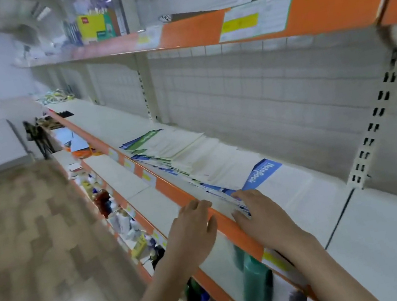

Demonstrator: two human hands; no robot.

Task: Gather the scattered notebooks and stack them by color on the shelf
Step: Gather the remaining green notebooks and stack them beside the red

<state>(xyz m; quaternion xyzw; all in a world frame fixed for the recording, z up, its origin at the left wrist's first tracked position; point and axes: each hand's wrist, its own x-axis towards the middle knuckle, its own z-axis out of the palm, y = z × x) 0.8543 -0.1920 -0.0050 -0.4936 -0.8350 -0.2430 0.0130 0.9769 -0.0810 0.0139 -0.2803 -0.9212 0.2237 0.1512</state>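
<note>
Gathering looks barely begun: both hands reach the shelf [333,206] edge. The left hand [194,227] rests on the orange lip, fingers straight and loosely apart, holding nothing. The right hand [258,216] presses flat on the near end of the notebooks [194,161], which lie fanned along the shelf. Next, likely sliding blue from green covers.

I count two hands, the left hand [196,225] and the right hand [258,215], both at the front edge of the shelf [303,185]. I can't count the notebooks [193,156] exactly: many overlap along that edge, blurred. One blue notebook [261,172] reads clearly. I see four shelf levels. The upper shelf [338,3] carries one yellow-green pack [95,27]. Two teal bottles [256,282] stand below.
</note>
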